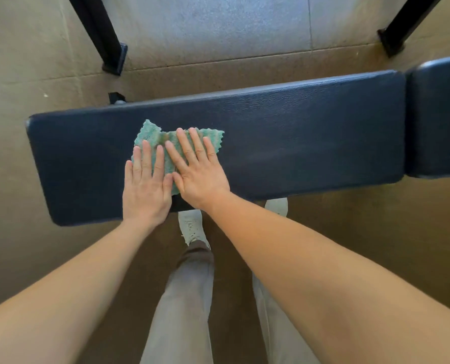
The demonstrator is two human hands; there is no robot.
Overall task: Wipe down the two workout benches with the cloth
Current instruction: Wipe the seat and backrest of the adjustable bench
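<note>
Left of the bench's (297, 135) middle, you pressed your left hand (146, 189) and right hand (199, 170) flat, fingers straight, on the green cloth (150, 134). The bench ran lengthwise left to right; its longer stretch lay rightward, nearer your right hand.

Tan floor (22, 61), black metal legs (102, 30).

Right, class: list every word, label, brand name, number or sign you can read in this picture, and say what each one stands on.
None can be read. No writing shows on the blue bench pad, the second pad at the right edge, the green cloth, the white shoe, the floor or the black frame legs.
</note>
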